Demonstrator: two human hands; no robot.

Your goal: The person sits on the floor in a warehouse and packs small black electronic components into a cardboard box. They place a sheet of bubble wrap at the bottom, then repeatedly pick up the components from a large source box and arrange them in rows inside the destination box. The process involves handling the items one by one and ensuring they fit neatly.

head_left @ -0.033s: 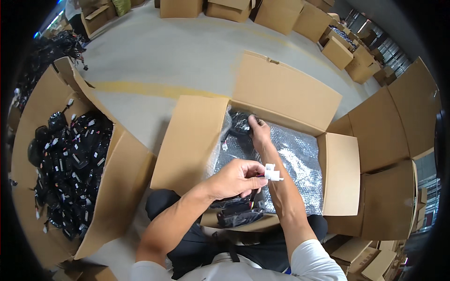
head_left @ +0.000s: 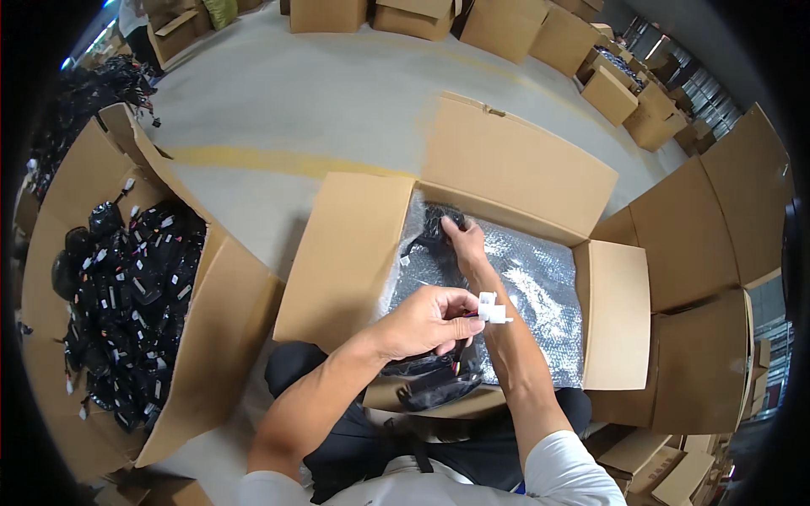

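My left hand (head_left: 432,319) is closed on a white connector (head_left: 494,310), pinched between thumb and fingers above the near part of an open cardboard box (head_left: 346,240). Coloured wires show by that hand, and a black plastic-wrapped bundle (head_left: 443,390) hangs below it at the box's near edge. Farther in, my right hand (head_left: 467,240) has its thumb and fingers closed on another black wrapped bundle (head_left: 439,223), in the far left corner. Silver bubble wrap (head_left: 536,291) lines the box and lies under that bundle. My right forearm passes just behind the white connector.
To the left stands a tall cardboard box (head_left: 224,337) holding many black wrapped bundles (head_left: 135,295) with white connectors. Dark cables (head_left: 110,84) are heaped beyond it. More cartons (head_left: 692,228) rise close on the right, and others (head_left: 506,25) line the far floor.
My right hand and its black bundle have shifted slightly, the bundle a little to the right. The bundle hanging under my left hand has swung slightly. My left hand stays nearly in place.
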